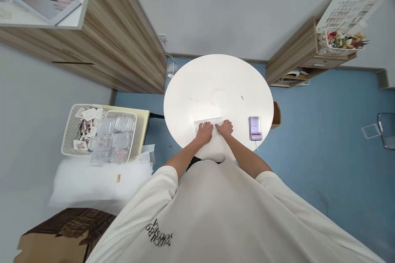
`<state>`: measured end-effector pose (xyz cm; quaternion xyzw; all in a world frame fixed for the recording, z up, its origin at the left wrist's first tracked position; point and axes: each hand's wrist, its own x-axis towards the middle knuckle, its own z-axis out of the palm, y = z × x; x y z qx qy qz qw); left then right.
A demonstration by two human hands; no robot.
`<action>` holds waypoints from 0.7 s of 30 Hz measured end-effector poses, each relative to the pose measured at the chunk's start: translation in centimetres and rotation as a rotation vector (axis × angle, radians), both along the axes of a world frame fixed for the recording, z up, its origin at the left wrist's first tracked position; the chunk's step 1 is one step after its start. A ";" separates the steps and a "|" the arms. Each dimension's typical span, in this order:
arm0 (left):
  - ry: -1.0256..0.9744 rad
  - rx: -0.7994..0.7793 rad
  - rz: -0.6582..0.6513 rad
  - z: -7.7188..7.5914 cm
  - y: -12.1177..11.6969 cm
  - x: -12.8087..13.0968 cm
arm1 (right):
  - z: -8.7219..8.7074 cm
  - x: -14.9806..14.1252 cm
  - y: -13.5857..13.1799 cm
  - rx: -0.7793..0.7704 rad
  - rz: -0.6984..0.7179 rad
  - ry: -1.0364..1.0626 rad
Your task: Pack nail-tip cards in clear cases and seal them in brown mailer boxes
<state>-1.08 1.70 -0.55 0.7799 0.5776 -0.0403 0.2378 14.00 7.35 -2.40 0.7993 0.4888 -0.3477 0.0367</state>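
Note:
A white sheet (pixel 212 121), folded or rolled into a band, lies near the front of the round white table (pixel 216 78). I cannot make out whether it is paper or cloth. My left hand (pixel 204 132) is closed on the left part of the band, fingers curled over it and a ring on one finger. My right hand (pixel 225 127) is closed at the band's right end, its thumb pointing towards the left hand. More white material (pixel 214 150) shows between my forearms at the table's near edge. Its link to the band cannot be made out.
A phone (pixel 254 128) with a cable lies on the table's right side. To the left, white baskets (pixel 137 131) hold clear plastic boxes and printed cards, above a white foam roll (pixel 98 181) and a cardboard box (pixel 52 242). Wooden cabinets (pixel 123 28) stand behind left and right.

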 end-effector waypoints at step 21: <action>0.005 -0.173 -0.084 0.6 0.5 -1.0 | -0.9 1.9 1.6 -0.063 -0.063 0.249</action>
